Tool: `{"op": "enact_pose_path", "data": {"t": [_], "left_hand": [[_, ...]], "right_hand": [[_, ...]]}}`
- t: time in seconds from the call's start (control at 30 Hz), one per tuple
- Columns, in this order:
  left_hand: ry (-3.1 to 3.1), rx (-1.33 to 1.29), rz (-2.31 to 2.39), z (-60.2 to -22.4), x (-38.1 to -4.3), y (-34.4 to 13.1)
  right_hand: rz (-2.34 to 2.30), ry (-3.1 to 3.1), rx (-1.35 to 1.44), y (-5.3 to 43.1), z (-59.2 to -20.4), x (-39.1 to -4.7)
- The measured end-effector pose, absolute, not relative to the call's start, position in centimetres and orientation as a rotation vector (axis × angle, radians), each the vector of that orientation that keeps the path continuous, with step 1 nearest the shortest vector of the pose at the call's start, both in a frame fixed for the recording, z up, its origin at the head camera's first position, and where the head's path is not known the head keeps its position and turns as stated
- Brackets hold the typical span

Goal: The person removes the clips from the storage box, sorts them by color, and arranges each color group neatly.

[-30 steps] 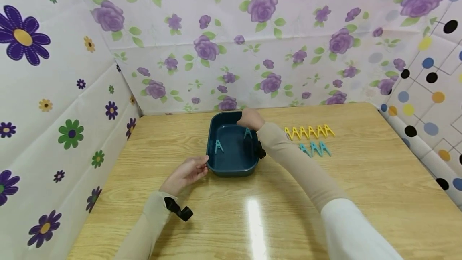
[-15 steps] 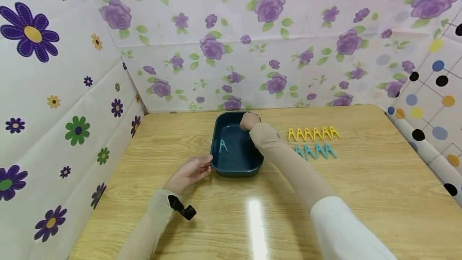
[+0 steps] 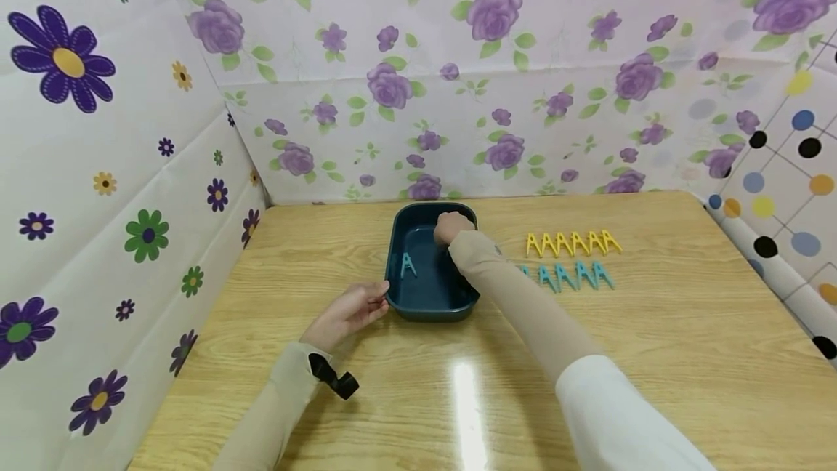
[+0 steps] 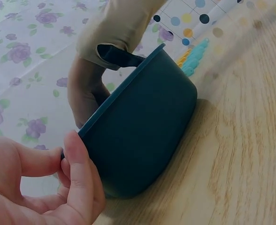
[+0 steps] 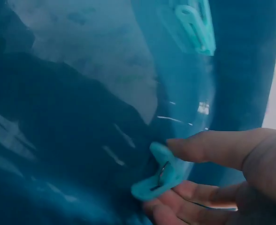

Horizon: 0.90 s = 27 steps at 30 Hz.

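Observation:
A dark blue plastic basin (image 3: 428, 315) stands on the table, its rim pinched at the near left corner by my left hand (image 3: 349, 311); the left wrist view shows thumb and fingers at that rim (image 4: 121, 89). My right hand (image 3: 453, 227) reaches down inside the basin. Between its thumb and fingers, in the right wrist view, is a turquoise clothespin (image 5: 161, 176) close to the basin's wall. Another turquoise clothespin (image 3: 407, 265) leans inside on the left. The head view hides the pinched clothespin behind the right hand and sleeve.
To the right of the basin, a row of several yellow clothespins (image 3: 573, 243) lies behind a row of several turquoise clothespins (image 3: 575, 276), partly covered by the right sleeve. Flowered cloth (image 3: 366, 129) hangs along the table's back edge.
My right hand has come lower and nearer inside the basin, now covering the clothespin seen beneath it before. The head view has swung slightly left. My left hand stays at the rim.

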State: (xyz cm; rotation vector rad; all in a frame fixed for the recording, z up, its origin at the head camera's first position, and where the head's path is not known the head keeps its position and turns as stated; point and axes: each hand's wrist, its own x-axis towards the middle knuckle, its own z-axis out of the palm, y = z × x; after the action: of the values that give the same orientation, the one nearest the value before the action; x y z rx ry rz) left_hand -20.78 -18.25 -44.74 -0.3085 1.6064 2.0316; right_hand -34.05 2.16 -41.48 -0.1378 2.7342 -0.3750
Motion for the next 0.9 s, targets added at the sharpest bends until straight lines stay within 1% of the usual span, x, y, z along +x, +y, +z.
{"op": "enact_pose_path", "data": {"t": [0.23,0.43,0.6,0.77,0.9], "left_hand": [[1.605,-0.322,2.03,-44.8,-20.9,-18.2],[1.628,-0.261,2.016,-44.6,-20.7,-18.3],[1.617,-0.198,2.025,-44.4,-20.4,-18.5],[1.636,-0.28,2.027,-44.6,-20.7,-18.2],[1.634,-0.322,2.022,-44.8,-20.8,-18.0]], "right_hand": [[-0.301,2.707,-0.142,1.8,-41.8,-34.4],[-0.274,2.598,-0.154,1.9,-42.4,-35.7],[-0.402,2.543,-0.176,1.8,-41.7,-35.7],[-0.581,2.562,-0.279,2.3,-40.0,-34.6],[-0.716,2.577,-0.403,3.1,-39.5,-33.9]]}}
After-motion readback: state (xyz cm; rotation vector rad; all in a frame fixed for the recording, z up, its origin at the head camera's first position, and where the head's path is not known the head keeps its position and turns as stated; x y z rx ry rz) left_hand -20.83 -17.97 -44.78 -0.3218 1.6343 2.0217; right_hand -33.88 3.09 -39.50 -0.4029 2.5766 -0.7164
